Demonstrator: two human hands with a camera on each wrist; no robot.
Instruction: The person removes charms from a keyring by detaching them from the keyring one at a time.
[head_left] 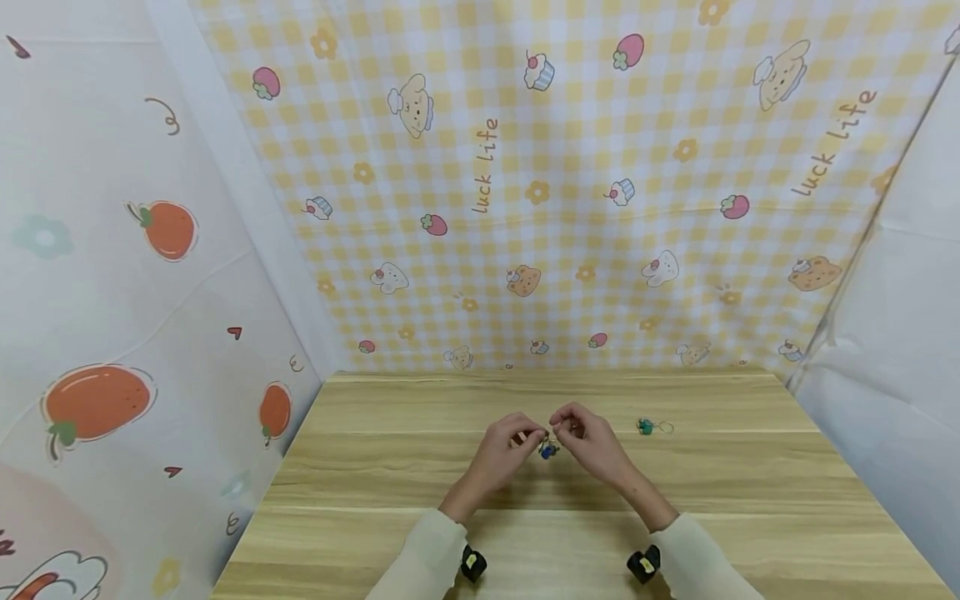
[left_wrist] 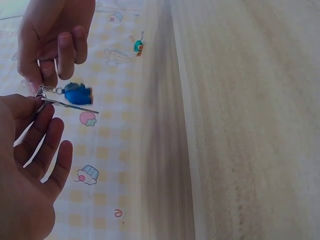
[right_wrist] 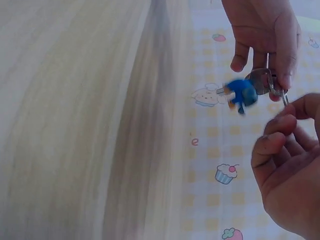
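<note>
Above the middle of the table, both hands meet at a metal key ring (right_wrist: 285, 98). My left hand (head_left: 504, 446) pinches the ring beside the head of a key (right_wrist: 259, 82). My right hand (head_left: 597, 447) pinches the ring from the other side, thumb against forefinger. A small blue figure charm (left_wrist: 78, 93) hangs from the ring on a short chain, next to the key's blade (left_wrist: 77, 107). The fingertips partly hide the ring, so how the key sits on it is unclear.
A green charm (head_left: 646, 427) with a thin wire ring (head_left: 667, 427) lies on the wooden table (head_left: 405, 483), right of the hands. Behind the table hangs a yellow-checked cloth (head_left: 570, 242). A black camera (head_left: 473, 564) is worn at the left wrist, another (head_left: 644, 565) at the right.
</note>
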